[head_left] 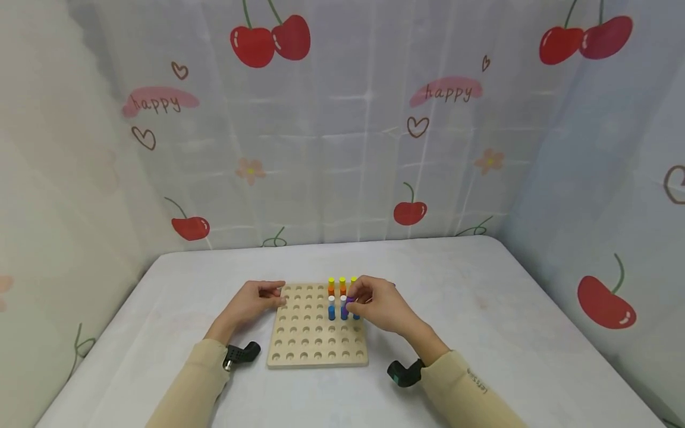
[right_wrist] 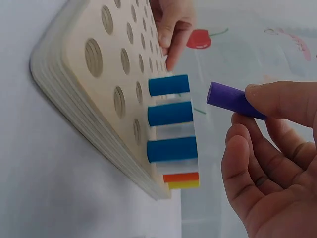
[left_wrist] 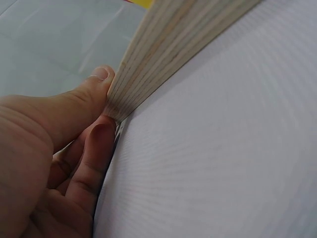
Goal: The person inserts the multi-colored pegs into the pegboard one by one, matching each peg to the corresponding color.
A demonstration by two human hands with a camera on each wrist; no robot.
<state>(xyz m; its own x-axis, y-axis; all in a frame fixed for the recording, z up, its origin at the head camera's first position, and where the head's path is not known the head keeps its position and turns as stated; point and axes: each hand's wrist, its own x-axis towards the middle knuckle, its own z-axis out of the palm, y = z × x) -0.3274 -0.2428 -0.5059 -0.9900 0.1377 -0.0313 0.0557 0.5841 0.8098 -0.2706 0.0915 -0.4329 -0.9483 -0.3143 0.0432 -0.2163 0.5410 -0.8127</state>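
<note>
A pale wooden pegboard (head_left: 316, 361) with rows of round holes lies on the table. My left hand (head_left: 254, 300) holds it by the far left corner, with the thumb (left_wrist: 94, 89) against its layered edge. Between thumb and fingers my right hand (head_left: 382, 303) pinches a purple peg (right_wrist: 233, 99), raised above the board's right side and apart from the standing pegs. Blue pegs (right_wrist: 172, 149) stand upright in a row; behind them are white pegs (head_left: 332, 301), then orange pegs (head_left: 331, 291) and yellow pegs (head_left: 342, 281). The right hand partly hides these rows in the head view.
A white cloth covers the table (head_left: 455, 297). Behind it hangs a pale curtain (head_left: 332, 131) printed with cherries and hearts. A black wrist device (head_left: 405, 373) sits at the right sleeve, another (head_left: 242, 353) at the left.
</note>
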